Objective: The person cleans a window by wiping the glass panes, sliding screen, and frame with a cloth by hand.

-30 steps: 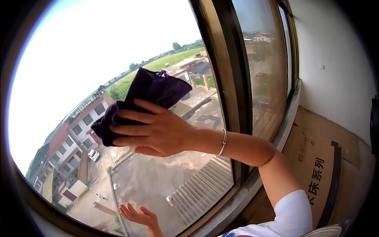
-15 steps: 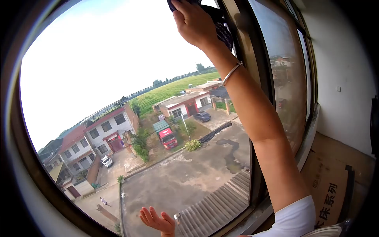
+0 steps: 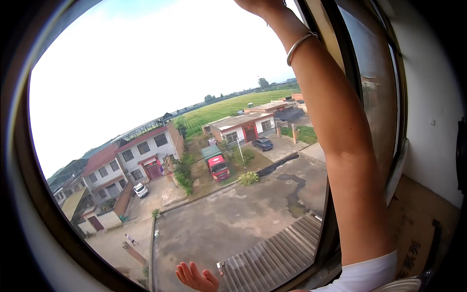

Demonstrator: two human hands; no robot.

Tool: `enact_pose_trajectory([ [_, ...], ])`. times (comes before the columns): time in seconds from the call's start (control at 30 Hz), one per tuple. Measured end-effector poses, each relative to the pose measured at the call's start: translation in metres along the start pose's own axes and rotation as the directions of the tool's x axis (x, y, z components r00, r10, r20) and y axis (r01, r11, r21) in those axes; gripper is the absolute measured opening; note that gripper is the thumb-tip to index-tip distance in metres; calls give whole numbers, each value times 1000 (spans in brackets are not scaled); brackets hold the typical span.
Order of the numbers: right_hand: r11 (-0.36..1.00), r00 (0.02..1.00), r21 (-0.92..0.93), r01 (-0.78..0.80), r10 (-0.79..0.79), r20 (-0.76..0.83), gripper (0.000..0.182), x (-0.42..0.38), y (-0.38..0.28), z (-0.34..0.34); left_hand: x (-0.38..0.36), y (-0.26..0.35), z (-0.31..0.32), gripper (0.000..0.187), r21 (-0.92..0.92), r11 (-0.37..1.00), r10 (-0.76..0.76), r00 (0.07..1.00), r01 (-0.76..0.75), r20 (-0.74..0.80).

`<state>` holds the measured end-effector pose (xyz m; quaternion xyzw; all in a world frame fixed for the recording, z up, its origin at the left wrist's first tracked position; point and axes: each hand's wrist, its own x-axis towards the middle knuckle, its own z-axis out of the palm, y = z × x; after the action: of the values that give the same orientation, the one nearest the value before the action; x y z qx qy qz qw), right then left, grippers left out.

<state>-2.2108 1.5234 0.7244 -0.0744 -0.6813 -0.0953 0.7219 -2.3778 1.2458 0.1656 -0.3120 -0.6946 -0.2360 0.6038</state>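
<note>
My right arm stretches up across the right side of the window, with a bangle at the wrist. Its hand (image 3: pixel 259 5) is cut off by the top edge, so the fingers are out of view. A sliver of dark cloth (image 3: pixel 285 3) shows beside the wrist; half a second ago this hand was gripping that cloth against the glass. Low in the view, my left hand (image 3: pixel 197 278) is raised before the window pane (image 3: pixel 146 87), fingers apart and holding nothing.
The dark window frame (image 3: pixel 335 228) runs down the right, with another pane (image 3: pixel 377 97) beyond it. A cardboard box (image 3: pixel 413 233) stands by the white wall (image 3: pixel 433 87) at lower right. Outside, far below, are a yard, houses, a red truck (image 3: pixel 218 168) and a walking person.
My right hand has moved up and right, mostly out of the frame, along with the cloth. The outside scene has shifted right and slightly down. My left hand sits slightly lower, still open.
</note>
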Motion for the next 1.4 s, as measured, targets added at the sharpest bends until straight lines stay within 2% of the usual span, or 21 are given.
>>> enact_pose_trajectory([
  [0.03, 993, 996, 115, -30, 40, -79, 41, 19, 46, 19, 0, 1, 1, 46, 5, 1000, -5, 1000, 5, -2],
  [0.1, 999, 977, -35, -21, 13, -212, 47, 32, 112, 24, 2, 4, 1, 46, 19, 1000, -3, 1000, 3, -8],
  [0.13, 1000, 977, -28, -12, 6, -214, 47, 36, 104, 23, 4, 5, 2, 46, 25, 1000, -11, 1000, 11, -14],
  [0.23, 972, 976, -92, -219, 216, -33, 51, 34, 73, 13, 7, 6, 1, 46, 31, 999, -8, 1000, 9, -25],
  [0.3, 982, 959, 20, 186, -177, -221, 42, 31, 64, 44, 7, 4, 3, 47, 61, 998, -16, 1000, 17, -18],
  [0.37, 934, 944, 163, 317, -296, -144, 34, 7, 17, 34, 7, 7, 1, 47, 70, 997, -25, 1000, 26, -15],
  [0.4, 852, 817, 123, 508, -432, -382, 27, 3, 13, 48, 7, 10, 0, 47, 85, 996, -40, 999, 41, -9],
  [0.43, 917, 909, 109, 384, -355, -219, 28, -2, 7, 31, 8, 12, 0, 47, 89, 995, -34, 999, 35, -10],
  [0.5, 964, 949, -66, 259, -267, -169, 30, -7, 19, 10, 9, 14, -1, 47, 38, 999, -37, 999, 38, -9],
  [0.53, 988, 989, -93, 120, -127, -76, 33, 6, 35, 9, 9, 14, 1, 47, 42, 998, -39, 999, 39, -9],
  [0.57, 992, 999, 115, -45, 47, -9, 37, 12, 55, 3, 8, 14, 3, 47, 45, 999, -26, 1000, 26, -17],
  [0.67, 999, 993, 24, -43, 45, -112, 42, 29, 119, 8, 10, 13, 0, 48, 51, 998, -20, 1000, 22, -24],
  [0.73, 997, 996, -5, -77, 77, 51, 46, 24, 117, -1, 12, 12, -2, 48, 32, 999, -26, 1000, 26, -9],
  [0.87, 999, 998, -11, -48, 49, 37, 46, -6, 123, 2, 19, 14, -3, 45, 30, 999, -28, 1000, 28, -10],
  [0.9, 978, 971, -179, -107, 141, 191, 38, -16, 128, 0, 21, 14, -3, 43, 24, 999, -25, 999, 25, -31],
  [0.97, 969, 963, 63, 238, -226, -147, 43, -61, 140, 10, 26, 15, -6, 44, 8, 1000, -16, 1000, 16, -15],
  [1.17, 999, 993, -54, 8, -2, 115, 47, -304, 83, -53, 31, 12, -16, 44, -37, 999, -5, 999, 3, -44],
  [1.27, 985, 915, -153, -77, 130, 382, 51, -463, 68, -96, 27, 7, -17, 44, -26, 1000, -4, 999, 3, -48],
  [1.3, 976, 873, -161, -149, 206, 442, 42, -501, 58, -114, 27, 6, -16, 44, 6, 1000, -1, 999, 1, -52],
  [1.37, 866, 526, -80, -494, 371, 765, 31, -553, 75, -157, 32, 8, -19, 43, -19, 1000, -4, 998, 3, -65],
  [1.4, 778, 403, -130, -615, 452, 795, 29, -549, 84, -175, 33, 9, -20, 42, -35, 999, -4, 997, 1, -82],
])
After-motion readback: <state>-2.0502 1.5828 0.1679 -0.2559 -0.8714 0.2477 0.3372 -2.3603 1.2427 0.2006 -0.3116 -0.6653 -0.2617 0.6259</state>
